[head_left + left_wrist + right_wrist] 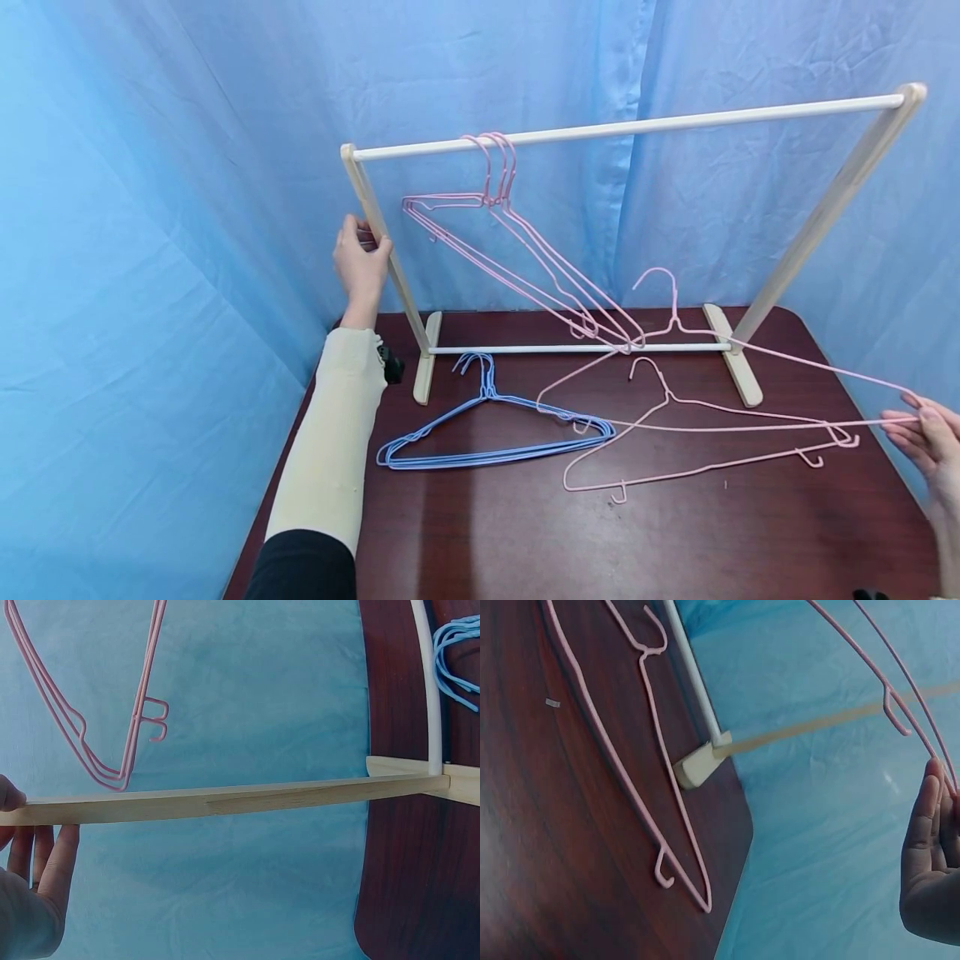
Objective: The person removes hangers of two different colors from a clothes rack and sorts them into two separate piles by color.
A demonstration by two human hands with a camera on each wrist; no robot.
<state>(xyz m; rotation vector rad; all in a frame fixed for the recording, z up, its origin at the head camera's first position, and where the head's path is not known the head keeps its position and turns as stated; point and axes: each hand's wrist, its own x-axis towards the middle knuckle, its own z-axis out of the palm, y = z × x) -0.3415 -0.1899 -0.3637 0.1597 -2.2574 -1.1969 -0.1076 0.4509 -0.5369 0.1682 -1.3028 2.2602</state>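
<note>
My left hand (362,258) grips the left wooden upright (405,290) of a clothes rack, thumb on one side and fingers on the other. At the far right, my right hand (930,437) pinches one end of a pink hanger (675,302), held up above the table with its hook pointing left. That end also shows between the fingers of the right hand (928,851) in the right wrist view. Several pink hangers (489,200) hang on the rack's white top bar (637,127), left of its middle. Another pink hanger (703,469) lies on the table below the held one.
A stack of blue hangers (495,458) lies on the dark wooden table (570,542), left of the pink one. The rack's right foot (738,367) and lower bar (525,350) are near the back edge. Blue curtains (225,167) surround the table.
</note>
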